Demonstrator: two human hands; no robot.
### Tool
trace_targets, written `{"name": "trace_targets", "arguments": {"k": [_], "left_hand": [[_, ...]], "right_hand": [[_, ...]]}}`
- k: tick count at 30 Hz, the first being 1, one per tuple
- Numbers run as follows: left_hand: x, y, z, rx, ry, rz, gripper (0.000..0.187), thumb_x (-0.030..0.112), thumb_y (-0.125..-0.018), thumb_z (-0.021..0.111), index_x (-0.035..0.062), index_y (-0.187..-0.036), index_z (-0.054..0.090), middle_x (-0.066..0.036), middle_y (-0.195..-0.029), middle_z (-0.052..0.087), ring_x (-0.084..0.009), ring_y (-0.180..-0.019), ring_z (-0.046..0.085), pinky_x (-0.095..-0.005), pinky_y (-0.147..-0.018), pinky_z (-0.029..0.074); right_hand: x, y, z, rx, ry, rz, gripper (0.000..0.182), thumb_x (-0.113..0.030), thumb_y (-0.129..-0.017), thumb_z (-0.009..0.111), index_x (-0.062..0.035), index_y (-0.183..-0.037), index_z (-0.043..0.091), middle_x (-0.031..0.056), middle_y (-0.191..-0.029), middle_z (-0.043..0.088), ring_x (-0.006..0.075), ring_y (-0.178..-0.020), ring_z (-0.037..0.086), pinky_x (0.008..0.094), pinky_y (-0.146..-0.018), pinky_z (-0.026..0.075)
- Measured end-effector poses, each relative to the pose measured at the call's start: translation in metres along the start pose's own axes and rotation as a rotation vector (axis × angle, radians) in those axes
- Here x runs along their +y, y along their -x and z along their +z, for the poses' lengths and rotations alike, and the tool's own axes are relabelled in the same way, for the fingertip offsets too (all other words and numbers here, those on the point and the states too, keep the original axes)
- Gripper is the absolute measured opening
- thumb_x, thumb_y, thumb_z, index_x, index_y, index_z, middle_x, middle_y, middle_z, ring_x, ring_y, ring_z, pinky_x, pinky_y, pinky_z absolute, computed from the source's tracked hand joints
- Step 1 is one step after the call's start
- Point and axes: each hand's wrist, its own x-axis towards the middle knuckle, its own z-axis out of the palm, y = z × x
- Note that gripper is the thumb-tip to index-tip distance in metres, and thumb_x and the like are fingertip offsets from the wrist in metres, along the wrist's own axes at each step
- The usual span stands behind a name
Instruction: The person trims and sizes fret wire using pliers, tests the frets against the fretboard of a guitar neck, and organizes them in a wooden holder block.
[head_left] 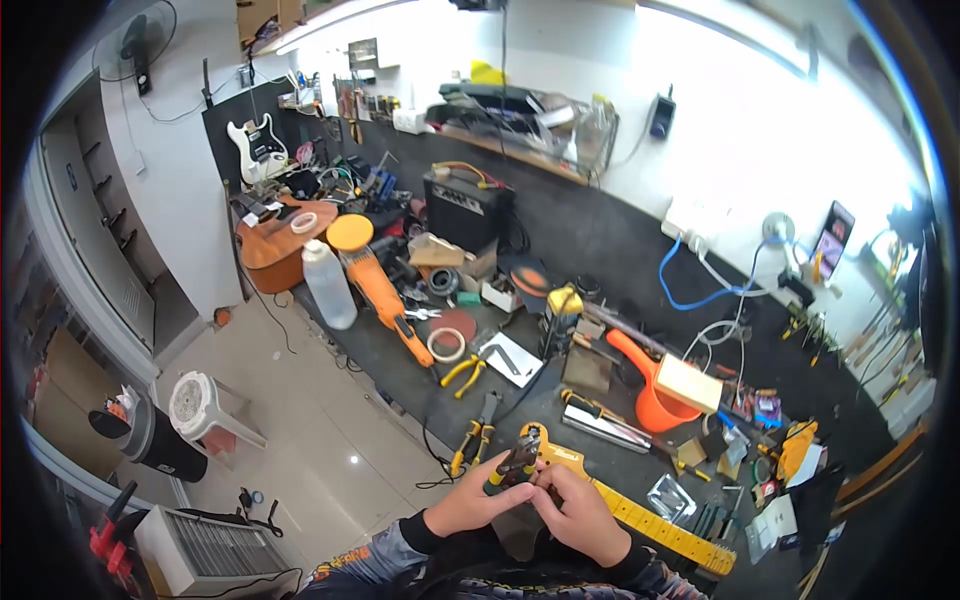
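Near the bench's front edge, my left hand [470, 502] is wrapped round a pair of pliers [518, 464] with a dark metal head and yellow-and-dark handles. Close against it, my right hand [580, 515] has thumb and fingers pinched together by the pliers; whatever is between them is too small or hidden to make out. Behind and to the right of both hands lies a yellow guitar neck [650, 522], its headstock [556, 452] beside the pliers. Another pair of pliers with yellow-and-black handles [473, 440] rests just left of the headstock.
Yellow-handled pliers [463, 378], a white sheet [512, 358] and an orange power tool [385, 300] lie farther back. An orange dipper [655, 395] holds up a wooden block [690, 384] on the right. A small amplifier [465, 212] stands behind. A white stool [205, 405] is on the floor.
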Motion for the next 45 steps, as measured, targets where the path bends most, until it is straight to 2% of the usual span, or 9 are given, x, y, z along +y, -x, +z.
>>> {"name": "trace_targets", "arguments": {"k": [4,10,12,14,16,26,35,37,45], "left_hand": [[0.094,0.020,-0.022,0.068,-0.052,-0.020,0.045,0.018,-0.111,0.076,0.0026,-0.151,0.063,-0.004,-0.129,0.073,-0.0132,-0.118,0.069,-0.0335,-0.103,0.057],[0.218,0.071,-0.051,0.167,0.057,-0.159,0.046,0.023,-0.110,0.078,0.0050,-0.151,0.065,0.001,-0.123,0.072,-0.0071,-0.106,0.065,-0.0278,-0.091,0.055],[0.232,0.076,-0.069,0.121,0.012,-0.157,0.047,0.023,-0.110,0.078,0.0048,-0.152,0.064,0.000,-0.123,0.072,-0.0082,-0.105,0.066,-0.0284,-0.091,0.055],[0.238,0.080,-0.075,0.122,0.040,-0.133,0.047,0.021,-0.110,0.077,0.0049,-0.152,0.064,0.000,-0.123,0.073,-0.0088,-0.103,0.066,-0.0282,-0.090,0.055],[0.246,0.079,-0.079,0.145,0.017,-0.162,0.043,0.015,-0.111,0.075,0.0017,-0.151,0.065,-0.004,-0.131,0.074,-0.0121,-0.113,0.068,-0.0325,-0.098,0.056],[0.231,0.031,-0.076,0.090,-0.050,-0.245,0.047,0.018,-0.110,0.078,0.0024,-0.152,0.065,-0.003,-0.130,0.075,-0.0105,-0.108,0.069,-0.0301,-0.093,0.057],[0.226,-0.072,-0.055,-0.073,-0.143,-0.205,0.048,0.022,-0.111,0.076,0.0039,-0.154,0.064,-0.002,-0.134,0.073,-0.0110,-0.118,0.066,-0.0308,-0.103,0.055],[0.228,-0.083,-0.053,-0.095,-0.151,-0.207,0.052,0.024,-0.110,0.077,0.0023,-0.155,0.063,-0.006,-0.137,0.074,-0.0128,-0.124,0.065,-0.0319,-0.111,0.051],[0.220,-0.089,-0.111,-0.202,-0.065,-0.168,0.049,0.022,-0.111,0.075,0.0023,-0.154,0.063,-0.005,-0.138,0.072,-0.0123,-0.124,0.065,-0.0323,-0.110,0.051]], "right_hand": [[-0.066,-0.038,0.003,-0.074,-0.031,-0.116,0.016,-0.014,-0.105,0.076,-0.0033,-0.107,0.066,0.0168,-0.096,0.076,0.0377,-0.087,0.076,0.0419,-0.078,0.059],[-0.195,-0.066,0.015,-0.175,-0.164,-0.038,0.017,-0.016,-0.106,0.076,-0.0040,-0.108,0.063,0.0147,-0.095,0.076,0.0346,-0.087,0.077,0.0409,-0.078,0.059],[-0.215,-0.074,0.020,-0.221,-0.157,-0.047,0.019,-0.013,-0.106,0.077,-0.0035,-0.105,0.061,0.0137,-0.093,0.069,0.0296,-0.083,0.069,0.0388,-0.079,0.055],[-0.219,-0.077,0.028,-0.208,-0.136,-0.095,0.019,-0.013,-0.106,0.076,-0.0036,-0.105,0.060,0.0138,-0.093,0.067,0.0300,-0.081,0.066,0.0391,-0.078,0.054],[-0.224,-0.079,0.032,-0.214,-0.114,-0.062,0.020,-0.011,-0.106,0.076,-0.0034,-0.104,0.058,0.0139,-0.094,0.067,0.0309,-0.081,0.065,0.0397,-0.079,0.055],[-0.181,-0.094,0.013,-0.163,-0.189,-0.131,0.021,-0.011,-0.108,0.074,-0.0032,-0.103,0.055,0.0141,-0.098,0.067,0.0271,-0.085,0.066,0.0387,-0.081,0.054],[-0.153,-0.122,-0.056,-0.086,-0.104,0.123,0.020,-0.014,-0.108,0.075,-0.0017,-0.109,0.059,0.0143,-0.095,0.068,0.0276,-0.084,0.066,0.0388,-0.080,0.054],[-0.140,-0.127,-0.060,-0.047,-0.131,0.070,0.020,-0.016,-0.106,0.074,-0.0015,-0.108,0.060,0.0187,-0.093,0.071,0.0393,-0.085,0.072,0.0437,-0.088,0.059],[-0.161,-0.151,-0.016,0.038,-0.081,0.079,0.022,-0.014,-0.108,0.074,-0.0011,-0.106,0.056,0.0176,-0.090,0.068,0.0360,-0.082,0.068,0.0422,-0.089,0.059]]}}
